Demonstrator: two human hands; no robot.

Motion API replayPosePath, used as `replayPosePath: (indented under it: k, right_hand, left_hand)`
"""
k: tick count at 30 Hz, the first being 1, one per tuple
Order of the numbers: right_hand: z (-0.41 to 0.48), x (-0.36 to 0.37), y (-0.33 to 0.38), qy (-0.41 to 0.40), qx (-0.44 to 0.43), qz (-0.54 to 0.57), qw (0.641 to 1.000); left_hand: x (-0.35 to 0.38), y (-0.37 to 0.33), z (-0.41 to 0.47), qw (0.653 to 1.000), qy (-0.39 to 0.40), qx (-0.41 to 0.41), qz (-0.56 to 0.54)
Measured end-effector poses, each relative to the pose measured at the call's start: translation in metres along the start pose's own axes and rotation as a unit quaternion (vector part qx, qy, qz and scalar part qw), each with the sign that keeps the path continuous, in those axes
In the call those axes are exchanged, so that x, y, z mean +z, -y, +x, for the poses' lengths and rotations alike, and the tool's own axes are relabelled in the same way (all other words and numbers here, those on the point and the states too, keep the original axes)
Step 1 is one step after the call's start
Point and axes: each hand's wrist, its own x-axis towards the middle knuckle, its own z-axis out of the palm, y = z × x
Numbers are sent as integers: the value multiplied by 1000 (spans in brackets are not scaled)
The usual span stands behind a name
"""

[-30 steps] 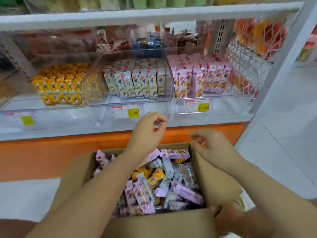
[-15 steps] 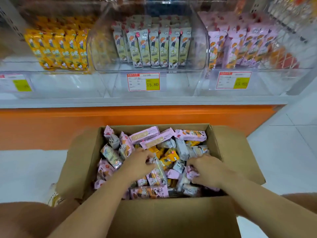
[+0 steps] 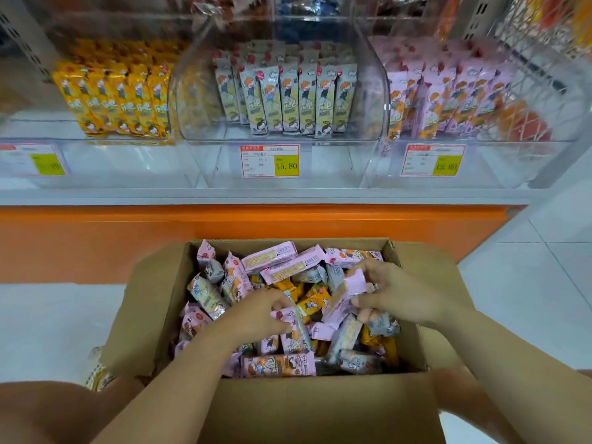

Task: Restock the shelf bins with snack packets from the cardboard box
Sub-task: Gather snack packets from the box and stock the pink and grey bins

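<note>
Straight ahead of you three price labels run in a row; the middle label [image 3: 270,161] reads 15.80 on its yellow-green patch; the right label [image 3: 433,160] carries a blurred figure that looks the same; the left label [image 3: 32,160] is too blurred to read; below them you have a broad orange base panel [image 3: 96,238], meeting a white tiled floor [image 3: 528,283]; to your upper right a white wire basket [image 3: 544,75] holds blurred orange and red goods; at upper left stands a perforated upright [image 3: 22,36]; a patterned bag [image 3: 96,370] lies on the floor at lower left.
</note>
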Motion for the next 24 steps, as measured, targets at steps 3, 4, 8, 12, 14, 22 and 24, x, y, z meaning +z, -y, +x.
replayPosePath:
  k: [3,4,8,12,14,22,24]
  right_hand:
    - [-3,-2,-2,18,33,35,999]
    - [-3,-3,-3,18,42,33,998]
    - [0,-8,-7,-1,67,10,998]
    - [-3,-8,-5,-72,37,-128,989]
    - [-3,-5,-4,-91,-11,-176,980]
    - [2,-1,-15,-215,-109,-329,913]
    - [5,2,-31,-159,-56,-408,897]
  left_hand:
    - [5,-3,-2,999,26,-1,-23]
    - [7,-5,-2,999,30,-2,-17]
    - [9,-8,-1,998,49,-11,22]
    - [10,-8,1,997,65,-15,27]
    - [10,-10,1,997,68,-17,24]
    - [-11,-13,-3,1000,10,-12,8]
    - [-23,-15,-5,999,-31,-6,-17]
